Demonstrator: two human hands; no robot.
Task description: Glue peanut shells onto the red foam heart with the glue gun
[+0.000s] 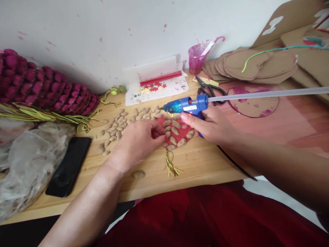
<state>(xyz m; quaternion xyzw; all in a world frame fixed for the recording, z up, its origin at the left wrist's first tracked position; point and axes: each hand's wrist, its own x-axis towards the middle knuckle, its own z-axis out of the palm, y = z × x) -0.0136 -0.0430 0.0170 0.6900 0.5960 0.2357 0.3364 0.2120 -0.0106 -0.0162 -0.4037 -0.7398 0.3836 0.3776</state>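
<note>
My right hand (213, 125) grips a blue hot glue gun (189, 104), its nozzle pointing left and a long clear glue stick (267, 94) running out of its back. Under it lies a red heart-like piece (183, 132) with several peanuts (175, 131) set on its face and a green-yellow tassel (171, 165) at its lower end. At that piece's left edge, the thumb and fingertips of my left hand (140, 140) are pinched together on a peanut (167, 134). More loose peanuts (119, 124) lie spread over the wooden table behind my left hand.
Scissors (212, 91) and a pink-stained cup (196, 60) stand near the wall, beside stacked cardboard hearts (241, 63). White paper (131, 97) holds small stars. To the left are a phone (69, 166), a plastic bag (33, 161) and stacked magenta decorated pieces (38, 84).
</note>
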